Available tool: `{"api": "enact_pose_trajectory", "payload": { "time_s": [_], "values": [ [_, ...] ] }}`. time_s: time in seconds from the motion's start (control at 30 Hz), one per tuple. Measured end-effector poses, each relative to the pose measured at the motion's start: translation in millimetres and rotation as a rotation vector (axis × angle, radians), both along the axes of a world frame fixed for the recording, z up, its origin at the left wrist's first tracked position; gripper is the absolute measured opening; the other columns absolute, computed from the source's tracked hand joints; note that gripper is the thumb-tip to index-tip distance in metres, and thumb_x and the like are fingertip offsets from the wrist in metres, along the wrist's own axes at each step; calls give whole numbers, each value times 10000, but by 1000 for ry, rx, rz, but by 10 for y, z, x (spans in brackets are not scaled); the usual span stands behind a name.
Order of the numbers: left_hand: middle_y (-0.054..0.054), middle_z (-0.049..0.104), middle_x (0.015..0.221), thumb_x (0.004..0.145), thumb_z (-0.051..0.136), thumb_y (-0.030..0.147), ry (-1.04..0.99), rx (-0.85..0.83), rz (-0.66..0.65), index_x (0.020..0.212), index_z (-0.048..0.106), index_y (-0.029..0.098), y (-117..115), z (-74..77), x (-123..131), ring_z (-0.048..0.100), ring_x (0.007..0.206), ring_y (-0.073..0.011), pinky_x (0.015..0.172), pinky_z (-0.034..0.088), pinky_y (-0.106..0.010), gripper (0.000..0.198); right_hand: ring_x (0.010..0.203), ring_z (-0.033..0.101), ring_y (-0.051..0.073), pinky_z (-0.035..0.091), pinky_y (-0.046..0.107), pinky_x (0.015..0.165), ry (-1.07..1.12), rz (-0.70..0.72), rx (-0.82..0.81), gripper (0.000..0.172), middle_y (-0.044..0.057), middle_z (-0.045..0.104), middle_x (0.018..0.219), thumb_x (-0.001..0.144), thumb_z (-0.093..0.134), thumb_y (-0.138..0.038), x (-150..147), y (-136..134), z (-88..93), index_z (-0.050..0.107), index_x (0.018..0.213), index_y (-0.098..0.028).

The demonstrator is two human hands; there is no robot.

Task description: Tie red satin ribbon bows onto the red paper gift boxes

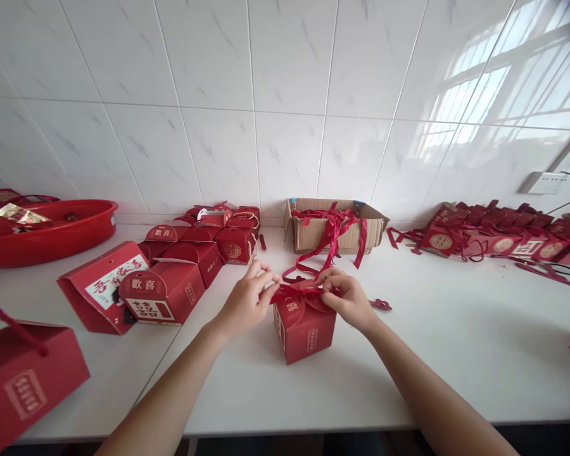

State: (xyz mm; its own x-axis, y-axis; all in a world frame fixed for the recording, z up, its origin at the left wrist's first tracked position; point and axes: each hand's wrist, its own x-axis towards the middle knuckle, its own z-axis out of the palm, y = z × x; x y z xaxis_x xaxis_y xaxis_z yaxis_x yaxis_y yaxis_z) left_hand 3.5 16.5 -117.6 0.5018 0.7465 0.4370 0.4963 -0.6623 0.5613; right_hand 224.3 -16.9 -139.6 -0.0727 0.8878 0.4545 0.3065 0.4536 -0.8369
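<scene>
The ribbon is pinched between left hand and right hand atop the red gift box; tying seems underway, and even tension is called for.

We find bare surface wide open right of and in front of the small red box. On its left, finished boxes crowd close. Behind it, a cardboard box and its trailing ribbons bar the way; flat boxes line the far right.

Small red gift box sitting upright on white counter, red ribbon lying stretched across its closed top.
</scene>
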Motion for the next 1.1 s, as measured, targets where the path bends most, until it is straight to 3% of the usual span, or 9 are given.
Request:
{"api": "enact_pose_trajectory", "payload": {
  "time_s": [0.07,0.27,0.47,0.67,0.87,1.1],
  "values": [
    [-37,448,1001,888,426,333,19,-75,-8,856,562,204,30,23,-80,446,602,-96,594,409,-251,190,789,538,184,415,307,696,-6,-5,-7,142,42,564,859,634,525,-126,44,17,-29,449,534,-191],
    [-66,499,1121,864,441,361,-173,-383,-165,766,490,199,21,17,-29,487,1057,-202,883,405,-313,195,871,546,197,416,330,782,15,19,51,114,43,570,871,731,540,-169,28,2,-82,475,644,-204],
    [-85,525,1236,878,462,442,-324,-518,-232,667,530,180,23,-40,57,432,1219,-228,1035,304,-348,344,1045,522,225,398,387,920,53,-16,44,91,85,543,1088,810,592,-281,34,-32,-76,634,769,-212],
    [-79,542,1177,818,536,478,-357,-515,-130,657,494,171,37,-57,77,544,983,-206,844,419,-326,349,1182,460,264,445,370,883,161,247,-206,244,75,475,1265,805,629,-416,64,-117,23,619,703,-195],
    [-8,512,829,766,586,467,-354,-382,52,582,407,180,61,-154,148,488,678,-121,637,402,-254,385,1230,392,259,303,433,1021,-115,78,-93,337,58,495,1241,885,503,-447,36,-133,-9,598,675,-201],
    [-14,527,791,757,584,411,-264,-169,146,505,395,180,176,-193,70,501,651,-126,646,399,-265,391,1231,356,274,228,531,1026,-374,-7,-23,294,46,492,1246,908,461,-408,23,-186,6,601,726,-224]
  ]
}}
